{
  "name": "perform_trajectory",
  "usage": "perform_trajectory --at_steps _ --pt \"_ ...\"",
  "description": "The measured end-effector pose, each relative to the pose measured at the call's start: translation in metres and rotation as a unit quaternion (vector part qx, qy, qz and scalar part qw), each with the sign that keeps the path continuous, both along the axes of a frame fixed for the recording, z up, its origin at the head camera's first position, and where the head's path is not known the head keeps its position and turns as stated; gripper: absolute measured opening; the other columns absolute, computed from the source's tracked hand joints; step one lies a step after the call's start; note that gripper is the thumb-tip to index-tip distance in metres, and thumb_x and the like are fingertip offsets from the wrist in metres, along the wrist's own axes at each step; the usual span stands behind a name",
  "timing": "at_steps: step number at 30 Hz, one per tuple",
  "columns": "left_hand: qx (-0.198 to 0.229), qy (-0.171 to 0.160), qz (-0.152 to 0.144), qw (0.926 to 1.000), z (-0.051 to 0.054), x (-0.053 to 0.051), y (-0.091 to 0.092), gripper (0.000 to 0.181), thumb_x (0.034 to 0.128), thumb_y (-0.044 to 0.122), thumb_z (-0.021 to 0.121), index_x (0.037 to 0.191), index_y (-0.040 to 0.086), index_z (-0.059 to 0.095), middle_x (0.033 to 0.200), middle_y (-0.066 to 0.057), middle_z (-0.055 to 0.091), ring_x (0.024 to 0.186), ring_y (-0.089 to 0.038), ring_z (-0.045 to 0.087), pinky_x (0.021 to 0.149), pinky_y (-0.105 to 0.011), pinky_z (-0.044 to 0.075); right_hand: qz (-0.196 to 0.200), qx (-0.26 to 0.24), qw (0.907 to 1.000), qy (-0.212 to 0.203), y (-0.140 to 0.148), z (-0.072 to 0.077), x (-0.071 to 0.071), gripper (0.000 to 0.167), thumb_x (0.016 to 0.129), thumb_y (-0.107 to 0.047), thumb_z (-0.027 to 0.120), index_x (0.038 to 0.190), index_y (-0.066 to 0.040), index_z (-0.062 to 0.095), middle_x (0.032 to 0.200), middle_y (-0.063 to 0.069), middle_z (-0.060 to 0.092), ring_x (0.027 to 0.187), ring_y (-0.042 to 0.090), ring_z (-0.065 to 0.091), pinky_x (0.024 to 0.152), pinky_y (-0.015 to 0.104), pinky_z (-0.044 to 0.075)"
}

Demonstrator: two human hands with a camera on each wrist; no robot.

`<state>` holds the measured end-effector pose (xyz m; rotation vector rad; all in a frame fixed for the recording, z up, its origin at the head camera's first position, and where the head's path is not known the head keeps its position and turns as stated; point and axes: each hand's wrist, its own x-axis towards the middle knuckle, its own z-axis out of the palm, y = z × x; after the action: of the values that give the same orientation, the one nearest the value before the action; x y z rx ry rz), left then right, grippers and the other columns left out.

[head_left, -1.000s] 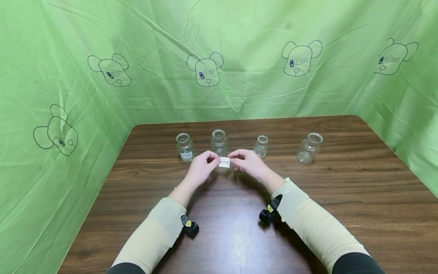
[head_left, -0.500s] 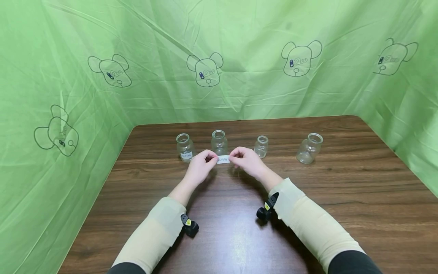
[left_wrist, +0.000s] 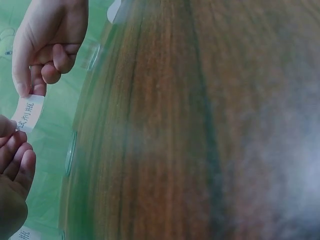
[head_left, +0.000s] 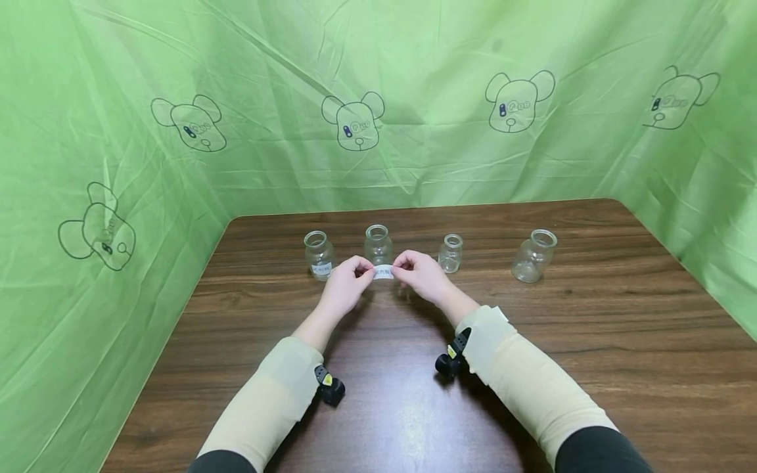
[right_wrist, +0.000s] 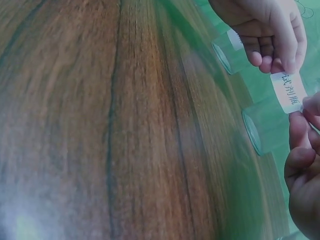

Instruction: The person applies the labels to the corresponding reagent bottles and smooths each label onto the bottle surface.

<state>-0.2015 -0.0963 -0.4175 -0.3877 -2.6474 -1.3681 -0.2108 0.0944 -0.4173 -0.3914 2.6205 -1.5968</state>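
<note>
A small white label (head_left: 383, 272) with printed characters is stretched between both hands, in front of a clear glass bottle (head_left: 378, 243). My left hand (head_left: 345, 287) pinches its left end between thumb and forefinger; my right hand (head_left: 423, 277) pinches the other end the same way. In the left wrist view the label (left_wrist: 30, 113) bends slightly, and in the right wrist view a gap shows between the label (right_wrist: 289, 92) and the bottle (right_wrist: 257, 131) behind it. To the left stands another glass bottle (head_left: 319, 253), which bears a similar label.
A smaller glass bottle (head_left: 451, 253) stands right of the hands, and a larger one (head_left: 534, 256) farther right. All are open-mouthed on the brown wooden table (head_left: 591, 315). Green cloth (head_left: 414, 164) hangs behind the table and at its sides.
Both hands have moved the label slightly forward and to the left, closer to the bottle behind it. It looked more tilted a second ago. The bottles have stayed put.
</note>
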Motion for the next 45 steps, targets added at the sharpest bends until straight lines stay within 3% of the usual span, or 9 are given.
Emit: perform_trajectory --at_steps 9,22,28,45 --pt "-0.027 0.003 0.017 0.9995 -0.003 -0.005 -0.002 0.008 0.0875 0.017 0.062 0.088 0.009 0.064 0.081 0.000 0.064 0.074 -0.015 0.057 0.070 -0.032 0.046 -0.014 0.008 0.9999 -0.003 -0.006 -0.003 -0.004 0.007 0.087 -0.015 0.064 0.087 -0.009 0.061 0.069 0.002 0.059 0.063 0.017 0.058 0.058 0.027 0.043" --pt "-0.065 0.014 0.030 0.9974 -0.003 -0.009 -0.001 0.006 0.0871 0.016 0.062 0.088 0.009 0.063 0.079 0.000 0.063 0.071 -0.015 0.056 0.068 -0.031 0.046 -0.034 0.028 0.9990 0.013 -0.011 -0.007 -0.005 0.008 0.088 -0.018 0.063 0.088 -0.010 0.060 0.065 0.000 0.058 0.061 0.019 0.058 0.051 0.028 0.043" --pt "-0.067 0.016 0.032 0.9971 -0.004 -0.011 0.000 0.007 0.0876 0.016 0.061 0.088 0.009 0.063 0.080 0.000 0.064 0.071 -0.016 0.056 0.068 -0.032 0.046 -0.039 0.035 0.9984 0.020 -0.013 -0.009 -0.006 0.008 0.088 -0.018 0.062 0.088 -0.010 0.060 0.068 0.005 0.062 0.061 0.020 0.060 0.056 0.028 0.044" --pt "-0.080 0.008 0.038 0.9961 -0.005 -0.017 0.000 0.006 0.0895 0.015 0.059 0.089 0.009 0.061 0.079 -0.001 0.062 0.071 -0.016 0.056 0.067 -0.032 0.046 -0.032 0.099 0.9910 0.084 -0.014 -0.013 -0.013 0.007 0.088 -0.018 0.062 0.087 -0.012 0.060 0.073 -0.002 0.061 0.066 0.012 0.055 0.066 0.029 0.044"
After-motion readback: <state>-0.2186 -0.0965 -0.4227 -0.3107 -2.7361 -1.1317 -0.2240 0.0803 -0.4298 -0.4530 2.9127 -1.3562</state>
